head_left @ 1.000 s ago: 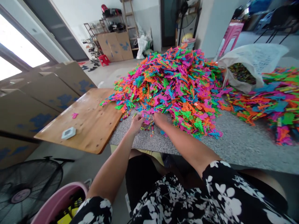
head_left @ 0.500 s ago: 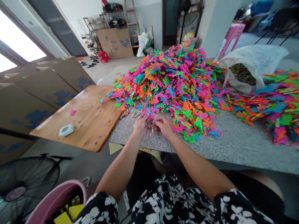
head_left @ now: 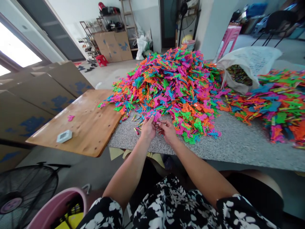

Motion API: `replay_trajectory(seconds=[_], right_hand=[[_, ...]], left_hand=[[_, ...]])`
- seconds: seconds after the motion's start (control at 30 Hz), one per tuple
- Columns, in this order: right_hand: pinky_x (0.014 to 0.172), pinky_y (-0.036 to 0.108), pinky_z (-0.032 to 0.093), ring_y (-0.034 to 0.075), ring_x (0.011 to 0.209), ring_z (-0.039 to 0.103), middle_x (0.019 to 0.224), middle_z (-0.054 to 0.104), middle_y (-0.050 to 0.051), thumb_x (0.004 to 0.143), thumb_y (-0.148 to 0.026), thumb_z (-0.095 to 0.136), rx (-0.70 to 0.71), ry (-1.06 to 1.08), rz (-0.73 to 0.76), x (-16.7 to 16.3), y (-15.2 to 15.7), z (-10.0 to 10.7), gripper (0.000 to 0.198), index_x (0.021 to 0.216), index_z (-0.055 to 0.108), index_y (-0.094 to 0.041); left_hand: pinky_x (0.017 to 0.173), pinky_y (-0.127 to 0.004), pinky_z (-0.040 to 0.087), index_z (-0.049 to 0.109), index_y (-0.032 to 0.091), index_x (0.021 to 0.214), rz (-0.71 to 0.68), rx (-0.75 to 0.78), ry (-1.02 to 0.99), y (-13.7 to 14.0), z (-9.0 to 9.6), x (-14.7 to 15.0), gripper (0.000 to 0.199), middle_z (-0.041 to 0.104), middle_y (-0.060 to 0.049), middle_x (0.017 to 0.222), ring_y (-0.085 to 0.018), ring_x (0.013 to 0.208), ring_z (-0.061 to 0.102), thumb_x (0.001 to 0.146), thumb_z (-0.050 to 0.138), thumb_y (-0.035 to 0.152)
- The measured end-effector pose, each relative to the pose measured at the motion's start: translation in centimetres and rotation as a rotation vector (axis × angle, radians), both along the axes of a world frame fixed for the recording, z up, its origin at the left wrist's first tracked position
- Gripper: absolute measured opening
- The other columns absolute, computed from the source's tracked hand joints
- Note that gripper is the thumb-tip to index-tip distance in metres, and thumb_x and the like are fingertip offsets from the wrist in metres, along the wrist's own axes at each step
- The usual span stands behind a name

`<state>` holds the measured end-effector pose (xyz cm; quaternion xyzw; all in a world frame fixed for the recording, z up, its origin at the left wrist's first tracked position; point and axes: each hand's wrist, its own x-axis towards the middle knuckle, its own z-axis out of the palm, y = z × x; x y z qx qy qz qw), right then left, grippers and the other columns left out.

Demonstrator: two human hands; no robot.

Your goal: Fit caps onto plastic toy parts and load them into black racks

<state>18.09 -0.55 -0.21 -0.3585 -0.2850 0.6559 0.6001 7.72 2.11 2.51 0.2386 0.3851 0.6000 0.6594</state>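
Just in front of the heap, my left hand [head_left: 148, 128] is closed on a pink plastic toy gun [head_left: 157, 116], its thumb over the piece. Against it my right hand [head_left: 167, 129] pinches with thumb and fingertips; what lies between them is too small to make out. Both hands are close together above the grey speckled tabletop [head_left: 133, 140]. Several small printed tubes [head_left: 136, 130] lie by my left hand. Behind stands a large heap of pink, orange, green and blue plastic toy guns [head_left: 166, 82].
A white sack [head_left: 262, 60] of small tubes stands at the right, beside a second colourful heap [head_left: 281, 105]. Left, a wooden board [head_left: 88, 117] bears a white device [head_left: 64, 136] and a pink piece [head_left: 71, 118]. A fan [head_left: 26, 194] and pink tub [head_left: 59, 203] stand below.
The small tube that hung below my right fingers no longer shows there. My hands have drawn closer together around the pink toy gun. The view has shifted slightly.
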Motion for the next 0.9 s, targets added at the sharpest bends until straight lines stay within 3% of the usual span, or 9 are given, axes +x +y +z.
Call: replay_trajectory(seconds=[0.17, 0.33, 0.5, 0.7, 0.9], right_hand=[[0.043, 0.019, 0.049, 0.013, 0.054, 0.066, 0.074, 0.077, 0.002, 0.067, -0.036, 0.085, -0.068, 0.073, -0.004, -0.2, -0.1, 0.3, 0.033, 0.083, 0.061, -0.022], [0.043, 0.02, 0.05, 0.013, 0.053, 0.068, 0.074, 0.078, 0.001, 0.069, -0.035, 0.083, -0.058, 0.059, -0.025, 0.3, 0.0, 0.7, 0.029, 0.083, 0.061, -0.022], [0.04, 0.02, 0.048, 0.014, 0.05, 0.067, 0.07, 0.076, 0.001, 0.07, -0.037, 0.085, -0.065, -0.029, -0.006, 0.5, 0.0, 0.4, 0.033, 0.082, 0.059, -0.022], [0.044, 0.02, 0.052, 0.015, 0.054, 0.07, 0.073, 0.078, 0.002, 0.072, -0.031, 0.083, -0.087, 0.093, 0.03, 0.4, -0.2, 0.4, 0.027, 0.081, 0.06, -0.022], [0.046, 0.019, 0.053, 0.015, 0.058, 0.072, 0.073, 0.078, 0.003, 0.077, -0.024, 0.076, -0.126, 0.18, 0.009, 0.5, -0.2, 1.1, 0.015, 0.082, 0.062, -0.021]], left_hand=[[0.042, -0.018, 0.037, 0.051, 0.023, 0.092, 0.016, -0.013, -0.001, -0.4, -0.3, 0.0, 0.044, 0.071, 0.003, 0.075, -0.01, 0.049, 0.06, 0.081, 0.088, 0.043], [0.047, -0.018, 0.041, 0.05, 0.023, 0.092, 0.01, 0.008, -0.017, -0.6, -0.6, 0.3, 0.043, 0.066, 0.006, 0.069, -0.01, 0.051, 0.061, 0.082, 0.088, 0.042], [0.046, -0.018, 0.041, 0.051, 0.024, 0.096, 0.064, -0.004, -0.018, -0.5, -0.7, 0.3, 0.041, 0.073, 0.002, 0.081, -0.012, 0.059, 0.068, 0.083, 0.087, 0.04], [0.042, -0.017, 0.037, 0.054, 0.023, 0.094, -0.013, 0.027, 0.007, -0.9, -0.6, 0.6, 0.043, 0.068, 0.003, 0.074, -0.009, 0.05, 0.058, 0.08, 0.088, 0.046], [0.048, -0.017, 0.041, 0.05, 0.023, 0.088, 0.151, 0.115, 0.123, -1.2, -0.7, 1.3, 0.045, 0.057, 0.008, 0.066, -0.006, 0.051, 0.052, 0.08, 0.088, 0.045]])
